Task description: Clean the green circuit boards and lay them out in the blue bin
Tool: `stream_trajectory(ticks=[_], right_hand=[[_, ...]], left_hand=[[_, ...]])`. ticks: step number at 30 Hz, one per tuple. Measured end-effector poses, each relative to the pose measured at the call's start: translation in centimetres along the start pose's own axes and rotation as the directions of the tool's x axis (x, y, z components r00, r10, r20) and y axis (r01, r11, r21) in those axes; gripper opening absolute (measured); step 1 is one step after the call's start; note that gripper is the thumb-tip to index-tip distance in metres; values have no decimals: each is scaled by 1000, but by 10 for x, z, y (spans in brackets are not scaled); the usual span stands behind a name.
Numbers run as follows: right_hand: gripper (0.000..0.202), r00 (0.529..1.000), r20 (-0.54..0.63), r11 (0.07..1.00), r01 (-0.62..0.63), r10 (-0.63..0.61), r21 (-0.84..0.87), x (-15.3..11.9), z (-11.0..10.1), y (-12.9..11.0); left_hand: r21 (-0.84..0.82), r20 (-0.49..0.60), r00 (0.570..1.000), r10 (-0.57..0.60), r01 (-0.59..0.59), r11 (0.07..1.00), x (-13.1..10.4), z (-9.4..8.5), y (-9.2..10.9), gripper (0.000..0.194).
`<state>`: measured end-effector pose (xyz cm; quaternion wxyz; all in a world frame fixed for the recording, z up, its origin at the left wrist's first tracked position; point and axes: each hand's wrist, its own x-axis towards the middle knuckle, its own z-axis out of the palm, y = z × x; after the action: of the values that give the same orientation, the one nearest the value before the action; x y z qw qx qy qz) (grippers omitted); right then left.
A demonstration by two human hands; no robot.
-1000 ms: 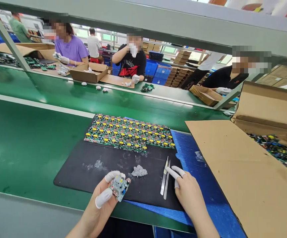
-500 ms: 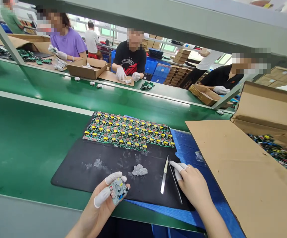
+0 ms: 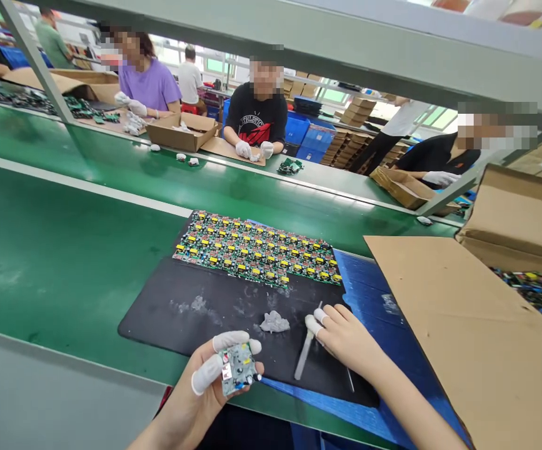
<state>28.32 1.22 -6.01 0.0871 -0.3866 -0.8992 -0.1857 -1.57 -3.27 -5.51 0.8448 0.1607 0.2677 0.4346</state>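
An electronics assembly workshop: circuit boards (image 3: 257, 249) lie in close rows on a black mat (image 3: 153, 312), metal tools (image 3: 303, 359) near them; gloved co-workers (image 3: 257, 112) line the long green surface's (image 3: 59, 237) far side, with blue crates (image 3: 316, 140) and stacked cartons (image 3: 357, 112) behind.

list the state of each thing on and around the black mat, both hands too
black mat: flat, smudged
left hand: closed on circuit board
circuit board: held, component side showing
right hand: at the pale-handled tool, grip unclear
pale-handled tool: slanted, upper end partly hidden, blurred
slim metal tool: mostly hidden by right hand
grey lump: unshaped, on mat
board rows: laid side by side
cardboard box: open, parts inside
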Motion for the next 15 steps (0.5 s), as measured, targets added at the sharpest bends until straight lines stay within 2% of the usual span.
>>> stream_trajectory(ticks=[3, 5, 6, 7, 8, 9, 10, 12, 13, 15], right_hand=[[28, 991, -109, 993, -63, 73, 100, 14, -13, -21], [27, 965, -178, 963, -149, 191, 225, 24, -26, -44], [25, 935, -200, 917, -215, 293, 336, 30, -32, -58], [17, 841, -216, 733, -272, 496, 624, 34, -37, -73], [12, 765, -186, 527, -225, 617, 820, 39, -41, -87], [8, 707, -165, 369, -144, 688, 918, 42, -43, -101], [7, 644, -167, 256, -45, 746, 966, 45, -44, -113], [8, 568, -164, 140, 85, 806, 986, 48, -40, -130], [10, 549, -172, 122, 126, 818, 984, 49, -37, -135], [12, 539, -175, 105, 159, 824, 982, 48, -33, -139]], left_hand=[[65, -16, 996, 85, -83, 994, 4, -1, -4, 41], [135, -7, 983, 182, -179, 974, 6, -4, -8, 49], [175, -2, 972, 236, -232, 957, 7, -5, -11, 51], [216, 4, 957, 289, -283, 935, 7, -7, -13, 53], [258, 9, 943, 333, -324, 910, 7, -8, -15, 52], [301, 15, 931, 364, -351, 886, 7, -9, -16, 50], [339, 28, 925, 378, -365, 867, 6, -11, -17, 49], [407, 90, 930, 357, -361, 839, 3, -15, -18, 49], [447, 122, 933, 338, -356, 821, 2, -17, -18, 50], [553, 178, 924, 337, -377, 743, -1, -19, -18, 51]])
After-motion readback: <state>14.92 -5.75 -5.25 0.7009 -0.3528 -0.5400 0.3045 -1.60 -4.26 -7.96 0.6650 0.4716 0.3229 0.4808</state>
